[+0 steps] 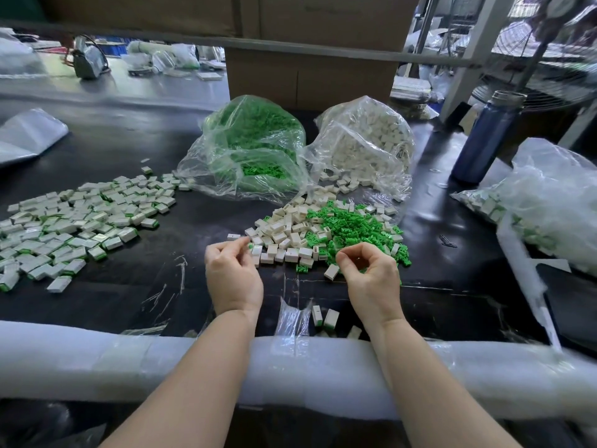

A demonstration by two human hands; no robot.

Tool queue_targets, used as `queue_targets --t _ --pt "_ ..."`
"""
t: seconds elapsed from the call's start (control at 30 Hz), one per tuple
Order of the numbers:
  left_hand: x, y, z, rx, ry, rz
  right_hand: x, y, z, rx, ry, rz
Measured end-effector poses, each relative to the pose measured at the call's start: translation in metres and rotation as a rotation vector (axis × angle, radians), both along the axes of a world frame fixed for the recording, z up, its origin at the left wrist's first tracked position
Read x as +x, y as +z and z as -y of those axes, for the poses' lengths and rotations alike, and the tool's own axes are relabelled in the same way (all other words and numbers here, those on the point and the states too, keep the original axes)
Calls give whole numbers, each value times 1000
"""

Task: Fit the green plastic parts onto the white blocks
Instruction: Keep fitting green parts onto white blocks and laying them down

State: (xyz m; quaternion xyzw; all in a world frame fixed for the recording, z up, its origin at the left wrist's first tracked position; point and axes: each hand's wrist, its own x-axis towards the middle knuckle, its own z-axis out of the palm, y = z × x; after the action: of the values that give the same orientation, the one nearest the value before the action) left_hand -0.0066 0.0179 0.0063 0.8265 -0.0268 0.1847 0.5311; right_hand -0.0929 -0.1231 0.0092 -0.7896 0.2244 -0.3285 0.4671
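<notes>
Covering black worktable: loose blocks, plastic bags; cardboard boxes behind.

A dark bench stretched across the view, its near edge padded with a white foam roll wrapped in clear tape. A blue bottle with a metal cap stood upright at the right. Behind the middle of the bench rose a large cardboard box. An empty, flattened plastic bag lay at the far left. Beyond it, on another surface, sat a small dark device with cables. A wire fan guard showed at the upper right.
</notes>
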Motion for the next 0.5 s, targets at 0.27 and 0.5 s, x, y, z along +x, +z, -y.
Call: queue_targets --t 0.27,0.5 --pt "0 -2 2 190 55 -138 1 -2 4 -12 -104 -13" --pt "-2 -1 1 335 -25 -137 0 -3 7 -77 -176 -119"
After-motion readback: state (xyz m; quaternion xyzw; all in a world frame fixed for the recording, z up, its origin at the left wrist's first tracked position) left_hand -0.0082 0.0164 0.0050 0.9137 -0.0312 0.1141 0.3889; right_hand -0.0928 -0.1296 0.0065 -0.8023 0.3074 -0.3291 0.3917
